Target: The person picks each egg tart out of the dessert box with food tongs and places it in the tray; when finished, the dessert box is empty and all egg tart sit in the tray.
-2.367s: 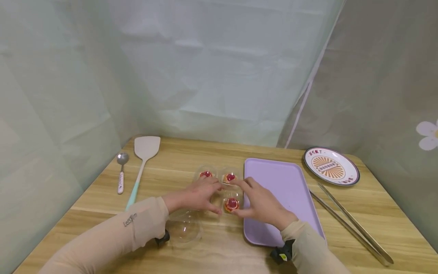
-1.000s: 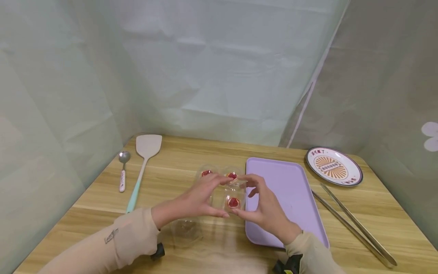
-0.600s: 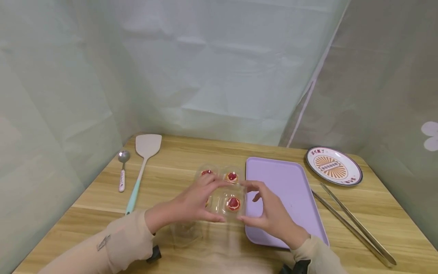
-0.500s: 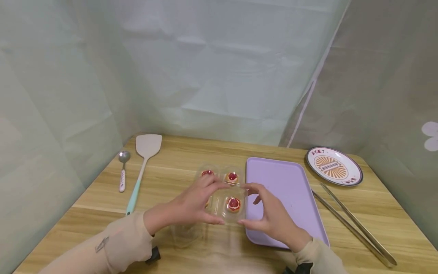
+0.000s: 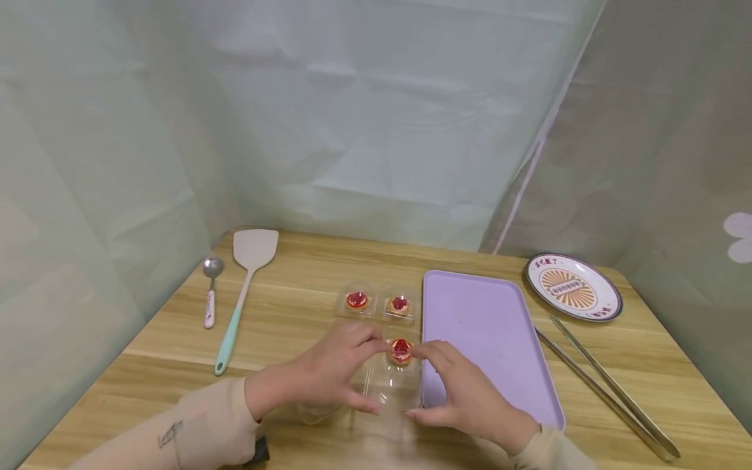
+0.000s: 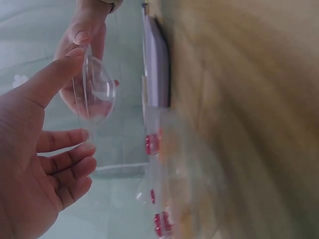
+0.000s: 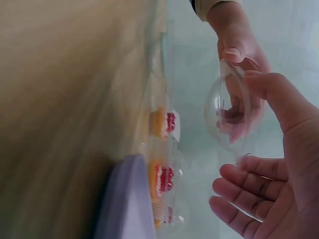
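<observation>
Both hands hold a clear domed plastic lid [image 5: 392, 390] up off the table. My left hand [image 5: 326, 367] grips its left side between thumb and fingers, and my right hand [image 5: 470, 399] its right side. In the left wrist view the dome [image 6: 103, 92] stands on edge between the two thumbs. The right wrist view shows the lid [image 7: 213, 112] apart from the tarts beneath. Behind and below it is a red-topped tart [image 5: 401, 352]. Farther back, a left tart [image 5: 357, 300] and a right tart [image 5: 399, 304] sit under clear domes. What lies behind my left hand is hidden.
A lilac tray [image 5: 487, 339] lies right of the tarts. Beyond it are metal tongs [image 5: 611, 391] and a patterned plate [image 5: 572, 287]. To the left lie a turner [image 5: 247, 281] and a spoon [image 5: 210, 294]. Another clear plastic piece [image 5: 317, 412] rests near my left wrist.
Both hands have drawn the clear lid off the near right tart and toward me. Before, the lid was over that tart. The back tarts have stayed in place.
</observation>
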Demonstrator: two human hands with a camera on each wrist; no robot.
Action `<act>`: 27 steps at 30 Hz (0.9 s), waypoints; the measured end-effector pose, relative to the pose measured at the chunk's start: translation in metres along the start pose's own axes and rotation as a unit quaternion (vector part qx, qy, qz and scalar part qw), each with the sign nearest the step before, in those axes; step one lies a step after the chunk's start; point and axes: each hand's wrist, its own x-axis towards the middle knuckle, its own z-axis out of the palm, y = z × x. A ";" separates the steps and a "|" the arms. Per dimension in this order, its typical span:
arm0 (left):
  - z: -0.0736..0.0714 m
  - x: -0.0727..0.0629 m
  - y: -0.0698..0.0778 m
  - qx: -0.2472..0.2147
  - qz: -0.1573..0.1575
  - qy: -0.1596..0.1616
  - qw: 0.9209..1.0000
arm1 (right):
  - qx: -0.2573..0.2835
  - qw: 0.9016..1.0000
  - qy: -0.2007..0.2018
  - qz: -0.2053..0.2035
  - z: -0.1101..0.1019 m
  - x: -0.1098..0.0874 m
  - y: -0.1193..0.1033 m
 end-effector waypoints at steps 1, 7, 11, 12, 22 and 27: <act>0.001 -0.002 0.001 -0.001 -0.004 -0.012 1.000 | -0.013 1.000 -0.005 0.001 0.002 -0.001 -0.001; 0.007 -0.008 0.009 -0.006 -0.049 -0.112 0.992 | -0.059 0.998 -0.031 -0.005 0.012 -0.007 -0.003; 0.012 -0.009 0.012 0.003 -0.058 -0.141 0.988 | -0.069 0.996 -0.054 0.003 0.017 -0.009 -0.003; 0.013 -0.009 0.012 0.007 -0.056 -0.142 0.988 | -0.072 0.996 -0.058 0.004 0.017 -0.009 -0.003; 0.022 -0.008 0.014 0.035 -0.070 -0.167 0.983 | -0.094 0.992 -0.079 0.016 0.022 -0.010 -0.002; 0.023 -0.008 0.013 0.044 -0.068 -0.161 0.984 | -0.098 0.991 -0.089 0.031 0.023 -0.010 -0.001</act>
